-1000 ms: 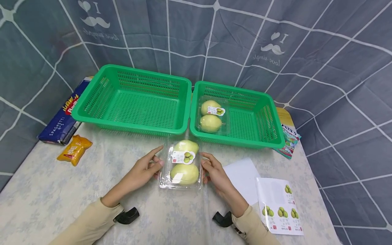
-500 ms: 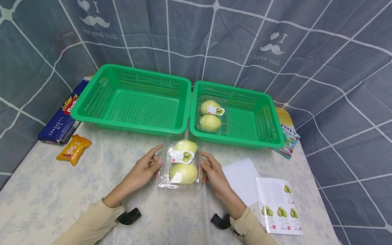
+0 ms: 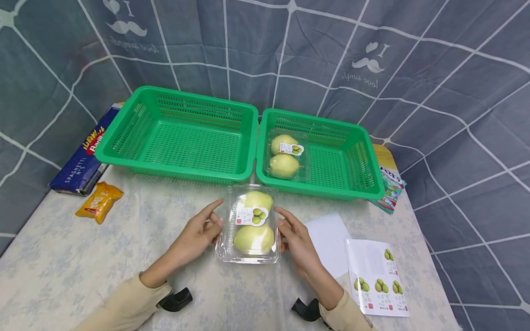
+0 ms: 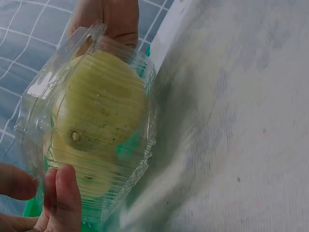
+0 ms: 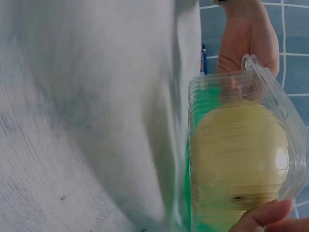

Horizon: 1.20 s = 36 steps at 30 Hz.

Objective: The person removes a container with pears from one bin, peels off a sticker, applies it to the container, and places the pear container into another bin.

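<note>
Both hands grip a clear plastic clamshell box (image 3: 248,255) by its opposite sides, in front of the baskets. Two pale yellow-green fruits (image 3: 253,239) lie inside it, one behind the other, under a white label (image 3: 251,216) with a fruit picture. My left hand (image 3: 197,236) holds the left side, fingers and thumb at the edge; my right hand (image 3: 301,243) holds the right side likewise. In the left wrist view the box (image 4: 99,159) is tilted, its ribbed wall off the tablecloth. A similar box of two fruits (image 3: 284,166) lies in the right basket.
Two green baskets, left (image 3: 190,147) and right (image 3: 327,165), stand side by side at the back. A spaghetti box (image 3: 78,165) and an orange packet (image 3: 100,202) lie left. A white sheet (image 3: 329,239), a label sheet (image 3: 374,276) and a snack bag (image 3: 391,188) lie right.
The fruit box, held by both hands, has shifted slightly right and towards me and looks larger, its lid now more fully facing the head camera. Baskets and other things stay put.
</note>
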{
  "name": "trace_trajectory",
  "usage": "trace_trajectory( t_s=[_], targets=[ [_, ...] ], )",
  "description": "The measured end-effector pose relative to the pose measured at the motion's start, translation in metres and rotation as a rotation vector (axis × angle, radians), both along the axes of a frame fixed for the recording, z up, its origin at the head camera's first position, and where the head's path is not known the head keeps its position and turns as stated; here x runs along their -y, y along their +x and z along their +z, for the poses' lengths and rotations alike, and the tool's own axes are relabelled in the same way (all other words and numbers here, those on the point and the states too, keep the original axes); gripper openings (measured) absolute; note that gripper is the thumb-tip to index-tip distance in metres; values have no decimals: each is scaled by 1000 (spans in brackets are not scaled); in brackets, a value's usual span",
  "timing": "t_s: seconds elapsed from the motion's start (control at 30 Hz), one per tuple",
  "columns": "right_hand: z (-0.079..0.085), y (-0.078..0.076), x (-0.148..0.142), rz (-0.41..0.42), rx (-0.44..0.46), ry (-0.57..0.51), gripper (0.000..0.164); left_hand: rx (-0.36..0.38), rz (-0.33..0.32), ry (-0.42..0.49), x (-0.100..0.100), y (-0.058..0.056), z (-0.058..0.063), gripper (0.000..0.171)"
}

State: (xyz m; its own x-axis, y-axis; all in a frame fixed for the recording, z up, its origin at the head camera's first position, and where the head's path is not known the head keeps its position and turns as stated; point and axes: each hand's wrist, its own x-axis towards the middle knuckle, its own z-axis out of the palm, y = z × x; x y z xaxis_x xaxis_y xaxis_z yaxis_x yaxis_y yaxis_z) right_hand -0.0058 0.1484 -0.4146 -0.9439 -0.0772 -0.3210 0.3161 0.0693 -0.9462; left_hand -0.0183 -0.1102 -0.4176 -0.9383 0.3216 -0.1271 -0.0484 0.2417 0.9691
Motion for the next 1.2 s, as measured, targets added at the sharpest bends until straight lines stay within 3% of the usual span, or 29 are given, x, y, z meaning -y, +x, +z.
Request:
trace_trajectory(
  t_s=[0.5,0.87,1.03,1.2],
  targets=[
    [29,29,-13,-55,-43,-37,44,-56,40,134,-20,18,17,69],
    [52,28,-29,-53,-68,-27,44,-64,-3,214,-29,18,34,67],
    [63,25,-41,-32,-114,-5,44,-23,-60,242,-37,14,42,70],
    [75,18,-57,-5,-162,40,46,-32,-100,273,-47,6,53,73]
  ],
)
